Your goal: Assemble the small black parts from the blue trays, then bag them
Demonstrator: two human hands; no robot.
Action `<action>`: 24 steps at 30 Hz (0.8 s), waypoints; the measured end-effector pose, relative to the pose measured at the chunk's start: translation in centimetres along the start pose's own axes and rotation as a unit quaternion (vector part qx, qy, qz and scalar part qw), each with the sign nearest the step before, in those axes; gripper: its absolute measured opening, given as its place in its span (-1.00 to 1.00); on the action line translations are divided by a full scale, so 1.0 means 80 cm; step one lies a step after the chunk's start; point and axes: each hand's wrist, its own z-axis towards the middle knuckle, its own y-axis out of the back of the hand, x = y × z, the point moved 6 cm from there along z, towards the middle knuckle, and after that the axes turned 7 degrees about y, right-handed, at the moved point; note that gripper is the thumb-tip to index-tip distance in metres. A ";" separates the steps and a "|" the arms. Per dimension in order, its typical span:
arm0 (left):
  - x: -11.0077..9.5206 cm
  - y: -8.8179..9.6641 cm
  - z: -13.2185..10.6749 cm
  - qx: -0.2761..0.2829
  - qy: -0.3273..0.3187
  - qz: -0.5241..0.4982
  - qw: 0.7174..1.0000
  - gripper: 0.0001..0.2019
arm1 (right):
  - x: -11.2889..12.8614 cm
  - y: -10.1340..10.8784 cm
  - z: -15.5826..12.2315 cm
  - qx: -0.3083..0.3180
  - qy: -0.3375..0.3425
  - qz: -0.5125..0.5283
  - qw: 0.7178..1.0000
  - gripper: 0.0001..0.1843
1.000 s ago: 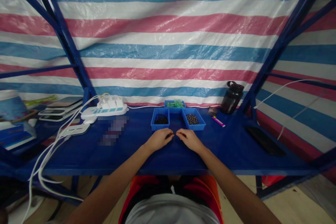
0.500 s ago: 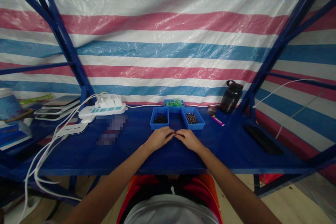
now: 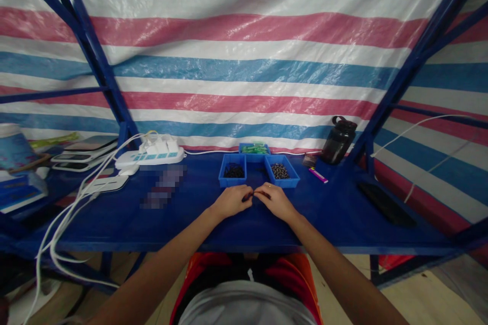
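Observation:
My left hand (image 3: 234,201) and my right hand (image 3: 275,200) meet fingertip to fingertip just above the blue table (image 3: 305,228). Both are closed in a pinch, and whatever they pinch is too small to name. Just beyond the left hand is a blue bin (image 3: 232,181) with thin black pieces (image 3: 233,170) in it. Past the right hand, a second blue bin (image 3: 286,183) holds many small dark, shiny pieces (image 3: 279,171). Behind these two, a third blue bin (image 3: 242,151) contains green-and-white items (image 3: 255,149).
A white power strip (image 3: 152,157) with plugs and loose white cables (image 3: 72,213) lies left. To the right are a dark bottle (image 3: 338,141), a small purple packet (image 3: 318,175) and a flat black object (image 3: 386,204). Blue frame posts (image 3: 396,89) and a striped sheet (image 3: 244,71) enclose the table.
Both hands stay together in front of the bins. The left fingers have curled in more and the right fingers have bent and shifted slightly. The camera view has moved a little.

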 end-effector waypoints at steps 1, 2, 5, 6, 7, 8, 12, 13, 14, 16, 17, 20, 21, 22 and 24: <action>-0.001 -0.001 0.000 0.004 -0.002 -0.001 1.000 -0.93 | 0.002 0.001 0.000 0.001 0.006 0.002 1.000 -0.82; -0.002 0.000 0.000 0.006 -0.003 -0.003 1.000 -0.93 | 0.004 0.001 0.000 0.000 0.009 0.003 1.000 -0.82; 0.000 0.005 0.000 -0.007 0.008 -0.015 1.000 -0.90 | 0.001 0.004 -0.001 -0.017 0.001 0.000 1.000 -0.82; 0.001 0.007 0.000 -0.015 0.014 -0.020 1.000 -0.89 | -0.002 0.004 -0.002 -0.021 -0.006 0.000 1.000 -0.82; 0.002 0.010 0.000 -0.022 0.018 -0.025 0.999 -0.88 | -0.006 0.003 -0.002 -0.022 -0.014 0.000 1.000 -0.81; 0.003 0.011 0.000 -0.029 0.021 -0.029 0.999 -0.87 | -0.009 0.002 -0.002 -0.017 -0.019 0.000 1.000 -0.82; -0.002 0.012 0.000 -0.040 -0.006 -0.043 0.998 -0.85 | -0.013 -0.010 -0.001 0.034 -0.016 -0.007 0.999 -0.81; -0.004 0.011 -0.001 -0.039 -0.016 -0.045 0.998 -0.84 | -0.013 -0.013 -0.001 0.048 -0.011 -0.010 0.999 -0.81; -0.006 0.010 -0.001 -0.038 -0.025 -0.046 0.998 -0.84 | -0.012 -0.015 0.000 0.060 -0.008 -0.012 0.998 -0.81; -0.009 0.009 -0.002 -0.035 -0.037 -0.043 0.998 -0.84 | -0.010 -0.018 -0.001 0.077 -0.006 -0.016 0.997 -0.81; -0.009 0.010 -0.003 -0.036 -0.041 -0.039 0.998 -0.84 | -0.009 -0.019 -0.001 0.081 -0.007 -0.019 0.997 -0.81; -0.005 0.019 -0.003 -0.064 -0.049 -0.026 0.996 -0.83 | -0.008 -0.018 -0.002 0.076 -0.016 -0.044 0.996 -0.77; -0.001 0.025 -0.003 -0.088 -0.048 -0.021 0.995 -0.83 | -0.007 -0.017 -0.002 0.073 -0.020 -0.057 0.995 -0.74; 0.005 0.032 -0.003 -0.118 -0.043 -0.013 0.992 -0.83 | -0.007 -0.017 -0.002 0.076 -0.023 -0.073 0.994 -0.71; 0.022 0.047 -0.002 -0.186 -0.010 0.009 0.982 -0.85 | -0.008 -0.021 0.003 0.102 -0.034 -0.110 0.988 -0.65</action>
